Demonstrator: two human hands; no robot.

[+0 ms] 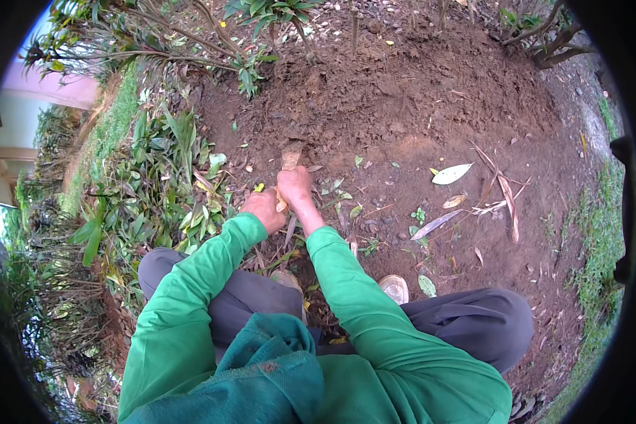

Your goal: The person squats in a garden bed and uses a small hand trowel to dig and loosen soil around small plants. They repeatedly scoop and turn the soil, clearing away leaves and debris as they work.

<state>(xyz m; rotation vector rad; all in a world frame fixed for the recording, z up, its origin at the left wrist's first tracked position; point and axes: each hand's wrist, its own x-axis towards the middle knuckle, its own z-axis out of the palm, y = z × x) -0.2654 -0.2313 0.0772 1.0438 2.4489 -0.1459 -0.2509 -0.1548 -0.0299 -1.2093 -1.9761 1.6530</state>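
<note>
Brown soil [431, 106] just beyond the tool [290, 157] looks loosened, leaf-strewn ground [385, 194] nearer the shoes [394, 288] seems left to do, and between them the left hand's [263, 210] and right hand's [295, 185] fingers wrap the tool's handle.

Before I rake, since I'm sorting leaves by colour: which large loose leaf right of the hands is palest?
The broad, nearly white leaf; the brown leaf, the greyish leaf and the green leaf below it in the picture are all darker.
</note>
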